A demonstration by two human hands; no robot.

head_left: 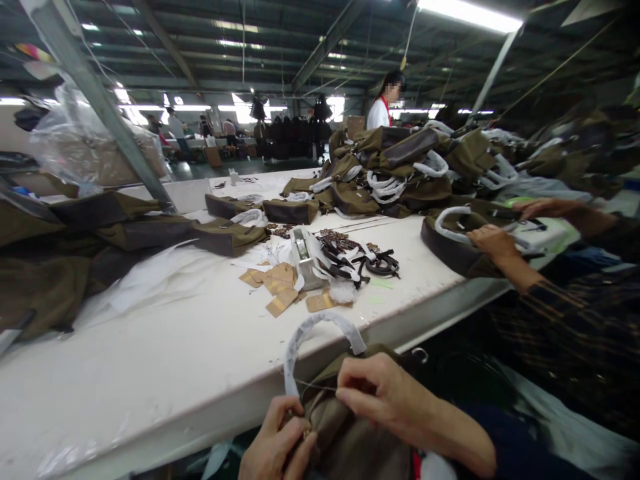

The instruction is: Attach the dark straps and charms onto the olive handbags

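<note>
An olive-green handbag (347, 427) leans against the table's front edge, its arched handle (292, 350) wrapped in white paper. My left hand (280, 443) is closed on the bag near the handle's base, where a small brass-coloured fitting shows between the fingers. My right hand (387, 397) is closed in a pinch above the bag and holds a thin thread (320, 386) that runs left toward the handle. The lower part of the bag is cut off by the frame.
Brown card tags (283, 283), a grey tape dispenser (305, 257) and black straps (383, 263) lie on the white table (200, 360). Olive bags (390, 160) are piled behind. At the right, a co-worker's hands (495, 247) handle another bag (445, 247). A metal post (110, 113) slants up at left.
</note>
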